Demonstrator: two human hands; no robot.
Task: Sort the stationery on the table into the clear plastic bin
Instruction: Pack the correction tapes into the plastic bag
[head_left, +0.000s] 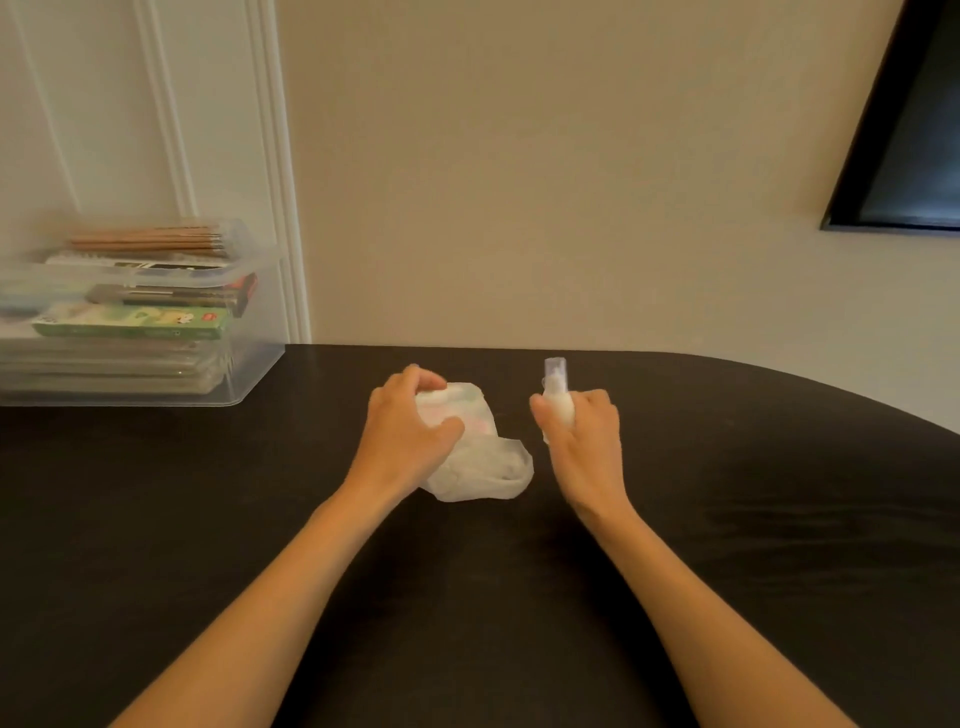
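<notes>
Sorting looks complete; clear plastic bin loaded. My left hand clutches a white cloth, my right hand a spray bottle.

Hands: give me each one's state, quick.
Left hand: grips the white wipe on the table.
Right hand: holds the small spray bottle upright.

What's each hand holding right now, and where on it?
Right hand grips the small white bottle round its body, clear cap up. Left hand curls over the far end of the soft white packet.

Head-worn view, forward-down over table
</notes>
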